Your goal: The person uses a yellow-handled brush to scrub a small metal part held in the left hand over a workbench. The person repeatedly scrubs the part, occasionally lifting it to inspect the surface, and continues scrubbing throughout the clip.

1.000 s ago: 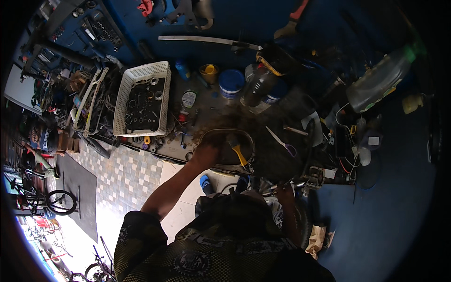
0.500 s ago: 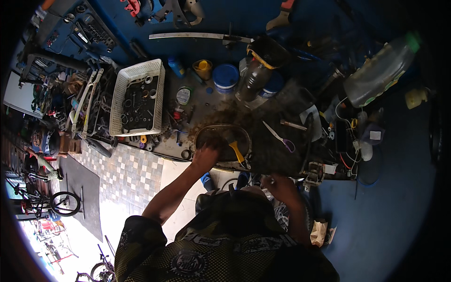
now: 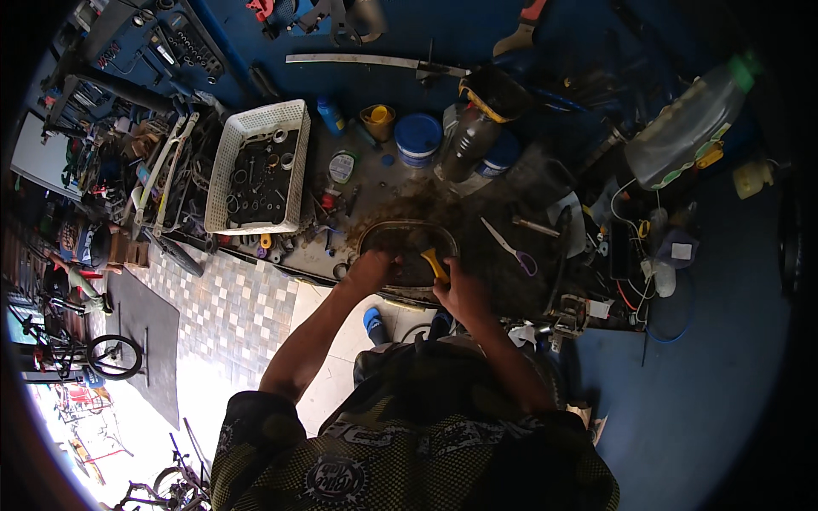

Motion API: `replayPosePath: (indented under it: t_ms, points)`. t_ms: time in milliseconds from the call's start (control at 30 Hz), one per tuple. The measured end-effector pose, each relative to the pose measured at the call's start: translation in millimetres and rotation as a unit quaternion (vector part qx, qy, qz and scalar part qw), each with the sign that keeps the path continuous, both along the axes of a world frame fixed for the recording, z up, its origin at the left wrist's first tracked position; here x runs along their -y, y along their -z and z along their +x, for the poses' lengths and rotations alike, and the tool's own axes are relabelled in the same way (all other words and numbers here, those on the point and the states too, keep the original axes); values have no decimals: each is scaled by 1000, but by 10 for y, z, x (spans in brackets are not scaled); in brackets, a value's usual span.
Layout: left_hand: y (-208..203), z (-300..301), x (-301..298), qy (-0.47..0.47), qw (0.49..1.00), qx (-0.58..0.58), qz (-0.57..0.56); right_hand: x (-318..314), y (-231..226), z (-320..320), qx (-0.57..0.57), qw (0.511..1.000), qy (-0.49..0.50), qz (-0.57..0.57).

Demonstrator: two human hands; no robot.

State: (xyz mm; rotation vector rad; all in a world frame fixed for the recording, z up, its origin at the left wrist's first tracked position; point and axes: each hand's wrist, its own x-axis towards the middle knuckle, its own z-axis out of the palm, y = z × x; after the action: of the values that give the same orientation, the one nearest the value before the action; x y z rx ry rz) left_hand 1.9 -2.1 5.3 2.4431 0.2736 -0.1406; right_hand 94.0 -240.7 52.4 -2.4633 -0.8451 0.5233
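An oval dark pan sits at the front edge of the workbench, its inside dark and grimy. Over its left part my left hand is closed, fingers curled inward; shadow hides what they hold. At the pan's right side my right hand has thumb and fingers closed about the lower end of a yellow handle. It looks like a brush, its head lost in the dark of the pan. White-and-purple scissors lie on the bench to the right of the pan.
A white plastic basket of metal parts stands at the left. Behind the pan are blue-lidded tubs, a dark bottle and a yellow cup. A large clear jug, cables and a small vise are at the right.
My right hand has come up from beside my body, below the bench edge, to the yellow handle. My left hand stays over the pan. The whole view has shifted slightly.
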Motion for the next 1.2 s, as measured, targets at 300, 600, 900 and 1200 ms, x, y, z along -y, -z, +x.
replayPosePath:
  t_ms: [300,600,900,1200]
  points:
    - [93,188,144,162,974,71,144,93,8,423,-84,980,85,158]
    - [21,32,22,240,943,134,186,227,-355,407,-94,976,101,168]
    - [-13,-170,-307,251,919,137,272,225,-466,347,-73,983,95,141]
    - [-73,-68,-266,183,964,-41,189,224,-430,309,-100,981,100,129]
